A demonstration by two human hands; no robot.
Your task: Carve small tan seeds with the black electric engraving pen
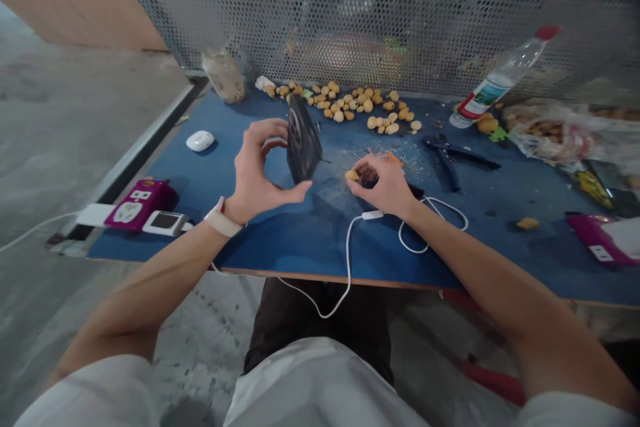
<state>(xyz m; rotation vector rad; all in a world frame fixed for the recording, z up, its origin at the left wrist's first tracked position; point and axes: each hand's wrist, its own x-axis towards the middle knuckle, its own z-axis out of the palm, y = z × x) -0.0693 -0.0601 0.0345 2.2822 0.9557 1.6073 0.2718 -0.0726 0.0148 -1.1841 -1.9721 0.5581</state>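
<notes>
My left hand [263, 170] is raised over the blue table, thumb and fingers gripping a flat black box-shaped device [303, 140]. A thin pin seems to stick out from its right side. Between the thumb and fingers of my right hand [383, 183] is a small round tan nut-like piece [352, 175], apart from the device. Tan crumbs and orange scraps [393, 159] lie just behind that hand. A dark object, partly hidden, lies under it. A white cable with an inline switch [373, 215] runs across the table in front.
Many tan nut-like pieces [368, 105] lie along the perforated metal panel [345, 20]. Dark-handled pliers [444, 159], a tilted plastic bottle [493, 90] and a plastic bag [550, 130] are at right. A white case [200, 141] and purple power adapter [140, 203] are at left.
</notes>
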